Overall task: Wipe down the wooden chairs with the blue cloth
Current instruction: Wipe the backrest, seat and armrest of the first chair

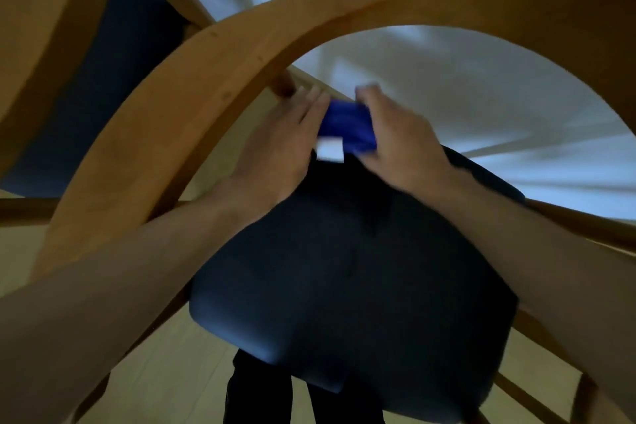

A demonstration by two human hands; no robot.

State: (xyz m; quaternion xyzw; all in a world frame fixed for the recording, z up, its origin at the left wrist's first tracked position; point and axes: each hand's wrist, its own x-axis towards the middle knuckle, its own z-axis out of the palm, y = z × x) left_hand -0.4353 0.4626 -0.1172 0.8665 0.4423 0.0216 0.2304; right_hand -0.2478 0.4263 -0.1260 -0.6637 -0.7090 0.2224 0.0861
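Here my right hand (395,144) grips the blue cloth (347,126), fingers curled over its far side so the bunched fabric sits against the far edge of the dark seat cushion (344,268). A white tag (330,149) hangs off the cloth's near edge, lying just over the cushion. My left hand (282,144) lies flat and relaxed beside the cloth, fingers straight and holding nothing, their tips reaching the wooden frame at the cushion's far left edge; its inner side meets the cloth or comes just short of it, and the blur keeps me from telling which. The curved wooden backrest (213,79) of the chair arches over the cushion and both my forearms pass beneath it. Below the cushion's near edge I see pale wooden floor (165,372) and my dark trouser legs (258,389). Beyond the cushion's far side the ground looks white and streaked.
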